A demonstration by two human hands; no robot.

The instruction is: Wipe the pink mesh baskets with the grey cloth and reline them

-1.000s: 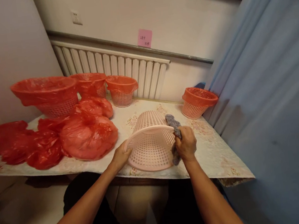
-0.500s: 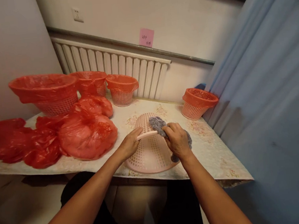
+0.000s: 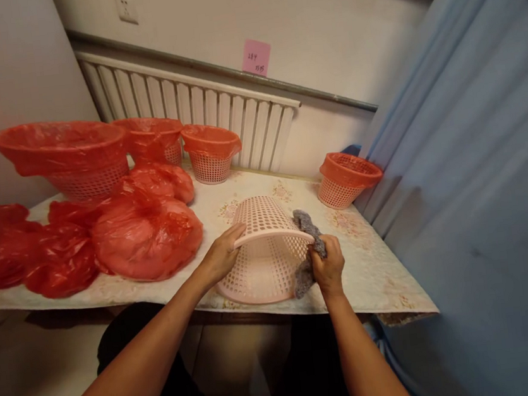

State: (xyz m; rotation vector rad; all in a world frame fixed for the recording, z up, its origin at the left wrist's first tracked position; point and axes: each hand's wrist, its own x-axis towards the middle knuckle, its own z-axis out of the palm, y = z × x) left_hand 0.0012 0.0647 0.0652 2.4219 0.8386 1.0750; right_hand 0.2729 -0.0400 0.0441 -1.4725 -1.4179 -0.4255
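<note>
A pale pink perforated basket (image 3: 263, 217) lies on its side on the table, its open mouth toward me. My left hand (image 3: 225, 251) grips the rim at its upper left. At the right side of the rim, my right hand (image 3: 329, 265) is closed on a grey fuzzy cloth (image 3: 305, 222), which wraps over the edge and hangs down beside the mouth. Part of the cloth is hidden behind my right fingers.
Several pink baskets lined with red bags stand toward the back, one of them (image 3: 348, 179) at the right by a blue curtain (image 3: 472, 187). Red plastic bags (image 3: 149, 239) lie at the left on the floral tablecloth (image 3: 371, 262).
My right hand and the grey cloth have moved right and down along the rim, uncovering its top. My left hand stays on the rim. The view has shifted slightly.
</note>
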